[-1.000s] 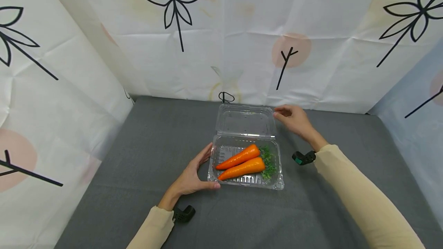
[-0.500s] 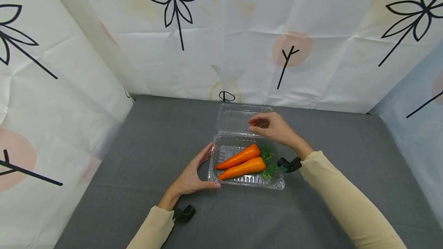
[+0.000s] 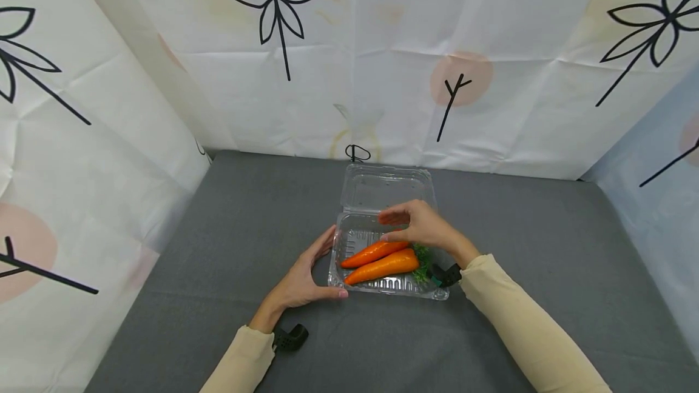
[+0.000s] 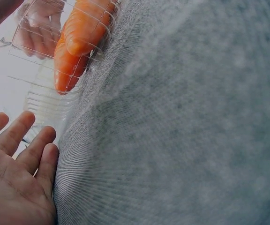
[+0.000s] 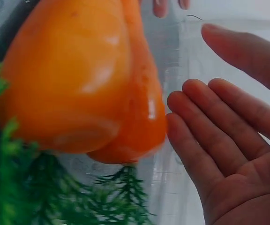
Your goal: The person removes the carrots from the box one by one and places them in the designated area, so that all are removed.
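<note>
A clear plastic clamshell container [image 3: 355, 236] lies with its lid [image 3: 382, 190] folded back behind it. Inside are two carrots, a rear carrot [image 3: 363, 256] and a front carrot [image 3: 384, 265], with green tops [image 3: 423, 261] at the right end. My left hand [image 3: 297, 282] rests against the container's left side, thumb at the front left corner; its fingers look straight in the left wrist view. Over the rear carrot hovers my right hand [image 3: 426, 227], thumb and fingers apart. In the right wrist view, its fingertips [image 5: 176, 123] are close beside the rear carrot [image 5: 146, 103]; contact is unclear.
A grey cloth-covered table [image 3: 262, 211] stretches out around the container. White printed fabric [image 3: 393, 102] hangs behind it, and more hangs at both sides. A dark wrist-worn device [image 3: 446, 275] on the right arm hangs over the container's right side.
My right hand has moved from beside the lid's right edge, across the lid, then forward and down over the carrots. The left hand and container have stayed in place.
</note>
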A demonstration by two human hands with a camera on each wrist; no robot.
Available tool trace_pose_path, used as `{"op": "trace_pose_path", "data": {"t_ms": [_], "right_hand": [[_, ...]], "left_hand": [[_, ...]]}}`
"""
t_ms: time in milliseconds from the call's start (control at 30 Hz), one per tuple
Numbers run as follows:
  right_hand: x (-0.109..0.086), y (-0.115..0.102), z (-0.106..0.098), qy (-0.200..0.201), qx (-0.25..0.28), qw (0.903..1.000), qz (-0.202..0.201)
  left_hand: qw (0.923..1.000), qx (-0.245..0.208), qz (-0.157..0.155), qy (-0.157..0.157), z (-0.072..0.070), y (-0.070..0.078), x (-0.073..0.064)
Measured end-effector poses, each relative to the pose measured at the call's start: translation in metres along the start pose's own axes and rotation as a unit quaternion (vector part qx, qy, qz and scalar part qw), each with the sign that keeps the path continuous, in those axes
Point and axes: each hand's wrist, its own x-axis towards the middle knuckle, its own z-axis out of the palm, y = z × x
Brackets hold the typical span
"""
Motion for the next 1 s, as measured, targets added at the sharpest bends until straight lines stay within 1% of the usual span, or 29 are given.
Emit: {"op": "trace_pose_path", "data": {"t_ms": [100, 267, 367, 500, 600, 700, 833, 1000], "right_hand": [[0.000, 0.002, 0.002, -0.018, -0.002, 0.9998, 0.008], [0.003, 0.007, 0.005, -0.041, -0.015, 0.9990, 0.006], [0.005, 0.009, 0.005, -0.053, -0.020, 0.9984, 0.006], [0.007, 0.010, 0.005, -0.069, -0.047, 0.9965, 0.002], [0.009, 0.009, 0.006, -0.080, -0.066, 0.9946, 0.002], [0.009, 0.011, 0.007, -0.085, -0.069, 0.9939, 0.006], [0.009, 0.013, 0.007, -0.089, -0.064, 0.9940, 0.006], [0.008, 0.010, 0.005, -0.089, -0.059, 0.9943, -0.002]], "left_hand": [[1.0000, 0.000, 0.002, 0.001, 0.000, 0.000, 0.000], [1.0000, -0.002, 0.008, -0.001, 0.000, 0.000, 0.000], [1.0000, -0.002, 0.005, -0.002, 0.000, 0.000, 0.000], [1.0000, -0.001, -0.001, -0.003, 0.000, 0.000, 0.001], [1.0000, -0.002, 0.004, -0.003, 0.000, -0.001, 0.001], [0.9999, -0.005, 0.009, -0.004, 0.000, -0.001, 0.002], [1.0000, -0.006, 0.004, -0.003, 0.000, -0.001, 0.002], [1.0000, -0.001, -0.001, -0.003, 0.000, 0.000, 0.002]]}}
